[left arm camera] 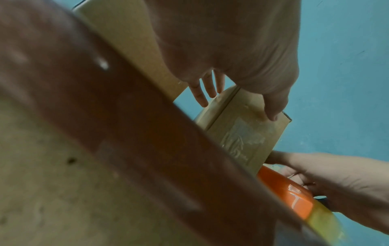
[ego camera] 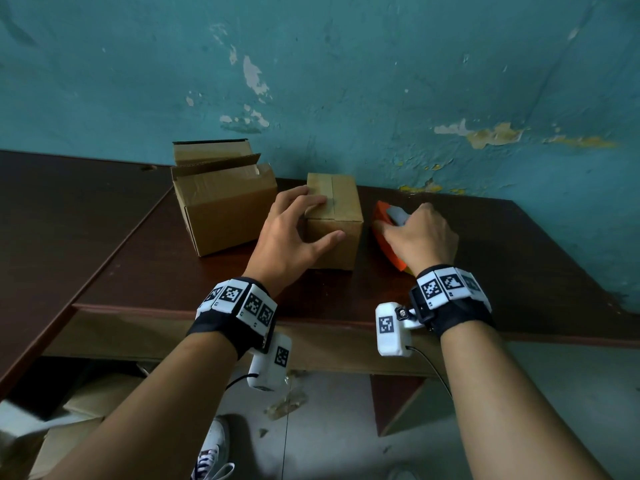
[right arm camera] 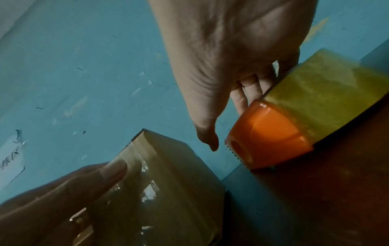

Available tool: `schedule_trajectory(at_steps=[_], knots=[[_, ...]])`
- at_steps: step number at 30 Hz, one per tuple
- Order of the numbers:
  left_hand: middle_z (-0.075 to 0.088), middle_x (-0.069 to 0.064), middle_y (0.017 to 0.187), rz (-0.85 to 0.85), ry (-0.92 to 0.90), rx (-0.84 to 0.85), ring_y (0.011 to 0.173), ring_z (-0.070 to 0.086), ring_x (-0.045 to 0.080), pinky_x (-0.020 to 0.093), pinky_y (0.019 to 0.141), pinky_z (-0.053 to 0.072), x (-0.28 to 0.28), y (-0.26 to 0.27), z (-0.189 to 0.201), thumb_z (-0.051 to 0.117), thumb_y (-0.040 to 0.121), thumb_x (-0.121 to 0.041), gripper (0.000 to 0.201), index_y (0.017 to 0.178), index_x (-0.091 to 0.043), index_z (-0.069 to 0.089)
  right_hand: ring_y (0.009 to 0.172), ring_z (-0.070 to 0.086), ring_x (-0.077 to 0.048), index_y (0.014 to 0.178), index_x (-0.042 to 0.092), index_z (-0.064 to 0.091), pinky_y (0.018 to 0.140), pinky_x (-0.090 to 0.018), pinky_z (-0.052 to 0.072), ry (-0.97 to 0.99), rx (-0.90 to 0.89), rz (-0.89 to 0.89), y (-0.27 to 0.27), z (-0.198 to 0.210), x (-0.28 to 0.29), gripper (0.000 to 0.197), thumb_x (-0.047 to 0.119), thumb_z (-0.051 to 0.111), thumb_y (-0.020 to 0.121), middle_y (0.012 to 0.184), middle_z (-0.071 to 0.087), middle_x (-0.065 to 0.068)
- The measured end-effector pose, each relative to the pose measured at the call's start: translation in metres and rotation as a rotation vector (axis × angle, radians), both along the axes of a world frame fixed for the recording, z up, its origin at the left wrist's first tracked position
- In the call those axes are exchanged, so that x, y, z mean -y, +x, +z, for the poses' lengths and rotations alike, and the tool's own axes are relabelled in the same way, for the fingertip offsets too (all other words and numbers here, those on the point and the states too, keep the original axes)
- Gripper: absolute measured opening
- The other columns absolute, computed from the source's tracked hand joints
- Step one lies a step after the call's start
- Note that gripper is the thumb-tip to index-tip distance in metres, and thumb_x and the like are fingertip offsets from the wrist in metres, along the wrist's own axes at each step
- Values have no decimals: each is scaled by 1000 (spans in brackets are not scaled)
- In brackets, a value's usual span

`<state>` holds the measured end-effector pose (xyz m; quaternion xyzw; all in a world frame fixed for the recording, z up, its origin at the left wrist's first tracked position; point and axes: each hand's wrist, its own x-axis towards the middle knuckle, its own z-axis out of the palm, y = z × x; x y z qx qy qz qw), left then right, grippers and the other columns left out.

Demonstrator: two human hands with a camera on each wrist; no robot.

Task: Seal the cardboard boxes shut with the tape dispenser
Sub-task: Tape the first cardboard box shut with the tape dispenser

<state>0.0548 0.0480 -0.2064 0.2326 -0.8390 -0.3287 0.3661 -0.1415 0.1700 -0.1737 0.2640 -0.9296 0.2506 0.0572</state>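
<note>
A small cardboard box (ego camera: 341, 216) (left arm camera: 242, 133) (right arm camera: 172, 183) with a tape strip over its top seam stands on the brown table (ego camera: 156, 271). My left hand (ego camera: 322, 218) (left arm camera: 240, 106) rests on it, fingers spread straight over the top and thumb against the front face. Just right of the box lies the orange tape dispenser (ego camera: 384, 237) (left arm camera: 284, 189) (right arm camera: 265, 138) with its yellowish tape roll (right arm camera: 328, 93). My right hand (ego camera: 401, 218) (right arm camera: 229, 123) covers it, fingers curled round its handle, thumb sticking out toward the box.
A larger cardboard box (ego camera: 225, 209) with raised flaps stands left of the small one, against the teal wall (ego camera: 381, 81). More cardboard (ego camera: 79, 410) lies on the floor under the table's front edge, near a white shoe (ego camera: 214, 445).
</note>
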Motion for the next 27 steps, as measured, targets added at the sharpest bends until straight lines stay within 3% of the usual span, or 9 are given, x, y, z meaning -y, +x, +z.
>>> schedule_trajectory(at_steps=[3, 8, 10, 13, 15, 17, 20, 25, 27], knots=[[37, -11, 160, -10, 19, -19, 141, 47, 13, 39, 111, 52, -3, 1, 3, 79, 85, -58, 72, 148, -29, 57, 123, 64, -38, 134, 5, 51, 99, -46, 45, 147, 13, -9, 2, -3, 0, 81, 66, 76, 86, 131, 66, -17], [38, -14, 159, -10, 47, -17, 142, 44, 11, 46, 113, 50, -4, 2, 7, 69, 88, -71, 73, 148, -33, 55, 113, 67, -34, 141, 18, 58, 81, -38, 43, 311, -29, 35, 5, 2, -1, 55, 53, 68, 99, 121, 69, -13], [39, -13, 157, -9, 54, -25, 141, 46, 13, 49, 111, 51, -3, 3, 9, 64, 89, -74, 71, 147, -33, 56, 111, 68, -35, 137, 14, 62, 80, -38, 48, 296, -7, 39, 4, 8, -4, 47, 41, 70, 99, 119, 70, -14], [43, -13, 154, -9, 68, -55, 138, 50, 14, 47, 108, 54, -1, 4, 13, 61, 94, -69, 63, 144, -32, 57, 105, 69, -39, 124, 6, 65, 86, -41, 53, 137, 95, 44, -8, 15, -10, 38, 30, 69, 95, 116, 71, -17], [50, -11, 148, -1, 77, -93, 134, 54, 12, 45, 107, 54, -1, 4, 17, 59, 95, -68, 59, 141, -32, 59, 100, 70, -39, 113, 6, 69, 87, -44, 56, -34, 213, 75, -19, 21, -17, 37, 35, 70, 90, 112, 73, -18], [56, -8, 143, 13, 79, -123, 131, 56, 10, 45, 107, 54, -3, 4, 23, 58, 95, -68, 58, 140, -32, 60, 89, 72, -33, 99, 7, 73, 76, -40, 58, -267, 365, 120, -26, 28, -26, 35, 40, 73, 88, 103, 76, -15], [60, -9, 141, 16, 99, -173, 130, 54, 6, 41, 111, 50, -8, 1, 31, 60, 102, -57, 48, 142, -31, 59, 67, 69, -14, 85, 11, 73, 56, -20, 50, -530, 482, 179, -29, 44, -42, 30, 40, 78, 89, 88, 76, -8], [66, -8, 139, -62, 221, -280, 129, 60, 2, 35, 110, 54, -15, -3, 46, 61, 106, -46, 42, 142, -23, 61, 78, 76, -18, 98, 10, 76, 72, -31, 58, -564, 382, 350, -22, 61, -56, 62, 68, 84, 75, 86, 80, -2], [70, -4, 133, -91, 266, -317, 126, 65, 8, 41, 107, 56, -16, -4, 50, 62, 105, -46, 42, 139, -21, 63, 79, 78, -18, 97, 9, 74, 70, -30, 59, -550, 335, 413, -18, 64, -57, 68, 70, 83, 70, 84, 80, -1]])
